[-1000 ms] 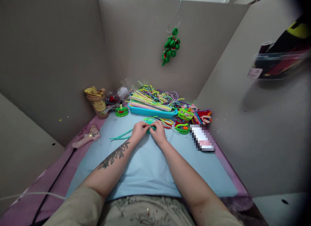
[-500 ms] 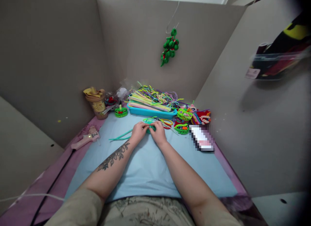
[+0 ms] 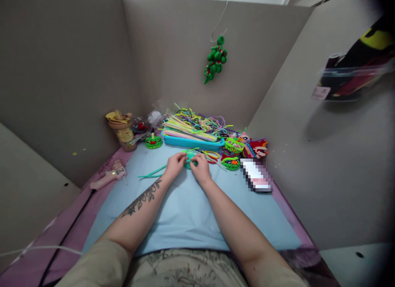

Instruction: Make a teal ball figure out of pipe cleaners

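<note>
Over the middle of the blue mat, my left hand and my right hand face each other around a teal pipe-cleaner piece. Fingers of both hands are closed on it, and their fingertips partly hide it. Its exact shape is too small to make out. Loose teal pipe cleaners lie on the mat left of my left hand. Just beyond my right hand lie scissors with yellow and red handles.
A blue tray heaped with pipe cleaners stands behind. Green pipe-cleaner figures sit on both sides. At left are a cup and a pink glue gun with its cord; at right, a phone. Grey panels enclose the table.
My left hand has drawn slightly left, away from my right hand, so more of the teal piece shows between them. My right hand has hardly moved.
</note>
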